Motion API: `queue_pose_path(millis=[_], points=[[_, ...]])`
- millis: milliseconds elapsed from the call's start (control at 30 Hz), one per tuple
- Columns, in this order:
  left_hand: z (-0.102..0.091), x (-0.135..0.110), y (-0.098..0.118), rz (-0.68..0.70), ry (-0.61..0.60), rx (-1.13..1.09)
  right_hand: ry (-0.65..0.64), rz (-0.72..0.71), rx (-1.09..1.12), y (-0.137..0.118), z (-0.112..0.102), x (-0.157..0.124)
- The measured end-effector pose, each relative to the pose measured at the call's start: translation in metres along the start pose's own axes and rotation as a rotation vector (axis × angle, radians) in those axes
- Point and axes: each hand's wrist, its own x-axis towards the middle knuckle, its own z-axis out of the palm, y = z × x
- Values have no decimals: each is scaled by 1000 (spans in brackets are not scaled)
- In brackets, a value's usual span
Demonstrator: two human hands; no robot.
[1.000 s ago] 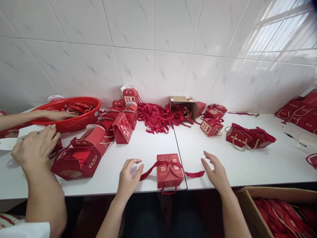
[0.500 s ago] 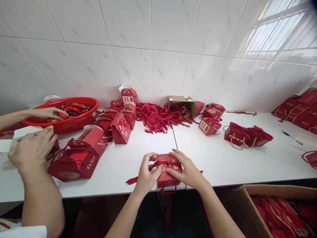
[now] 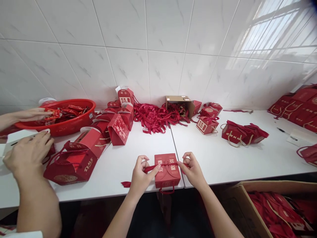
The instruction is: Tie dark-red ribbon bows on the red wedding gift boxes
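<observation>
Now the left hand and right hand, which half a second ago met over the red gift box at the table edge, have parted, each pinching a ribbon end taut.

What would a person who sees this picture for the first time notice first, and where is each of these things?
Almost everything is red on a white table. At the near edge, the left hand and right hand pull a red ribbon taut across a small red gift box. Behind it a tangled ribbon pile lies against the tiled wall, and at far left another person's hand reaches into a red basket.
</observation>
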Motion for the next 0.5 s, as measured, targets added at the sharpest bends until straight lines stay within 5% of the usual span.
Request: queue_pose_path(millis=[200,367,433,500], points=[[-41,19,4,-91,-356,82,-214,-303,-440,-30,-31,-2],[-53,27,22,-181,-792,88,11,-381,-614,-30,-22,-1],[-48,24,30,-171,-840,48,136,-458,-566,-27,-14,-1],[-39,18,36,-131,-763,-14,183,-520,-486,-28,-6,-1]])
